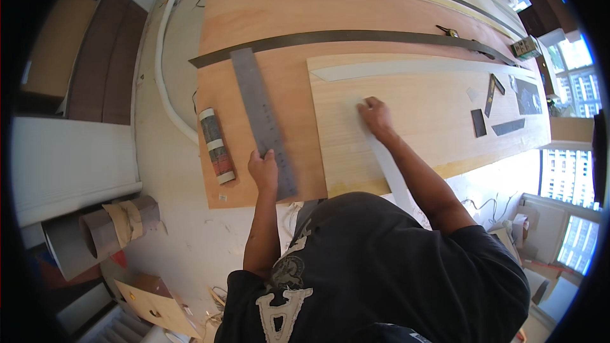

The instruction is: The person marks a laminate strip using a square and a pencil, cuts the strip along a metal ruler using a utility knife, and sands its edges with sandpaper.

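Observation:
My left hand (263, 168) is closed on the edge of a wide grey strip (254, 98) with a row of small dark marks, its thumb on top. The strip slants across the left part of a wooden board. My right hand (376, 119) has its fingers curled over a pale wood-grain panel (356, 159). A long whitish strip (393, 174) runs from under that hand back toward my body, over the panel's near edge. The fingertips are partly hidden, and the strip's far end is blurred.
A printed roll (216, 146) lies left of the grey strip. A long dark strip (343, 36) crosses the board (260, 0) beyond. On the panel's right sit dark offcuts (478, 123) and a folding tool (490, 95). A small can (525, 47) stands at the far right edge.

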`<state>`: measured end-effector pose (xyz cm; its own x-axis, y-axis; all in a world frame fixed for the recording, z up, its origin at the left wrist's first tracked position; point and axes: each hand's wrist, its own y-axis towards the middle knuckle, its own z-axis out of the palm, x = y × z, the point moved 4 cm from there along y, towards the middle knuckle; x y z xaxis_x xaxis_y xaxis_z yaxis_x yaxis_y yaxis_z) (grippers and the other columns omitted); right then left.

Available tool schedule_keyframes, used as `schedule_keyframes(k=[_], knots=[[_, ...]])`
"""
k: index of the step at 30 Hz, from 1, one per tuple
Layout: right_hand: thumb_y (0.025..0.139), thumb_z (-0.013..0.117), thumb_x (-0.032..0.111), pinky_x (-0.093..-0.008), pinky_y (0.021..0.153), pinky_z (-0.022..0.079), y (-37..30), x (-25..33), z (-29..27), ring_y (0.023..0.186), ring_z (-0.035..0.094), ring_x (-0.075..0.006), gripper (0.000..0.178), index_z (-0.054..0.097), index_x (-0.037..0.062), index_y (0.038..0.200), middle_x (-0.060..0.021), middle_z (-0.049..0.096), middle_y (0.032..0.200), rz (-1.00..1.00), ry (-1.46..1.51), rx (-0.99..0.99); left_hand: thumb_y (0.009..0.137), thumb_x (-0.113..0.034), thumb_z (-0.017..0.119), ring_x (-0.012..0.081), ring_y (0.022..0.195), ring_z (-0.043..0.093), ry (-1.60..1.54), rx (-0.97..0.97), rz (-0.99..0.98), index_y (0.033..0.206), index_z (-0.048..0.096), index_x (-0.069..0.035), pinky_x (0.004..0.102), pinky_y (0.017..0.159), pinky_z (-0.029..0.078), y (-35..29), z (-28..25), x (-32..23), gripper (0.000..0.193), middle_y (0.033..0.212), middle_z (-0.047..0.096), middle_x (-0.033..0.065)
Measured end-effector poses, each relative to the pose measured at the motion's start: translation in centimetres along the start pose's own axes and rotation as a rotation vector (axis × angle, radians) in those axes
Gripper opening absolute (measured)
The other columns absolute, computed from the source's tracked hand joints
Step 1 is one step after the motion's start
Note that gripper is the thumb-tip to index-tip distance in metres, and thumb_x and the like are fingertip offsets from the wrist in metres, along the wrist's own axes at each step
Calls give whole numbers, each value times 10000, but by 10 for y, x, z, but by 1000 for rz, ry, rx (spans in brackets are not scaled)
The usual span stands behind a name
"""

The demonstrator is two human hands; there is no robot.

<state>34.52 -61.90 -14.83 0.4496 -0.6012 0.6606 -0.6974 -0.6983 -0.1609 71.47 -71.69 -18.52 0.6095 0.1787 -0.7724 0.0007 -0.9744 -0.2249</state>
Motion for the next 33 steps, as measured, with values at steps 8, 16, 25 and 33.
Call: schedule_keyframes(k=[8,16,25,33], knots=[[839,660,146,-467,995,532,-3,-96,-66,1138,660,-427,444,699,9,1259,-272,674,1247,4,-28,-180,897,-72,700,223,866,685,-266,-5,62,1019,677,79,358,804,536,2,-6,14,196,962,736,135],[799,659,38,-443,1033,511,-1,-119,-61,1141,638,-391,404,718,14,1198,-196,675,1217,-198,-12,-331,912,-42,684,141,851,641,-462,71,119,1030,677,64,299,776,520,-22,37,-66,159,973,717,73],[845,777,242,-473,972,497,-40,-112,-72,1215,573,-371,389,701,94,1197,-136,640,1298,-177,-333,-262,865,-143,761,276,958,738,-217,351,363,1131,685,55,385,861,567,-94,99,-90,340,1023,748,214],[843,754,181,-507,976,497,-44,-119,-97,1190,580,-425,469,605,24,1259,-199,635,1237,-139,-283,-63,842,-120,777,300,906,749,-213,486,435,1106,695,62,379,840,575,-131,174,-152,331,998,758,214]])
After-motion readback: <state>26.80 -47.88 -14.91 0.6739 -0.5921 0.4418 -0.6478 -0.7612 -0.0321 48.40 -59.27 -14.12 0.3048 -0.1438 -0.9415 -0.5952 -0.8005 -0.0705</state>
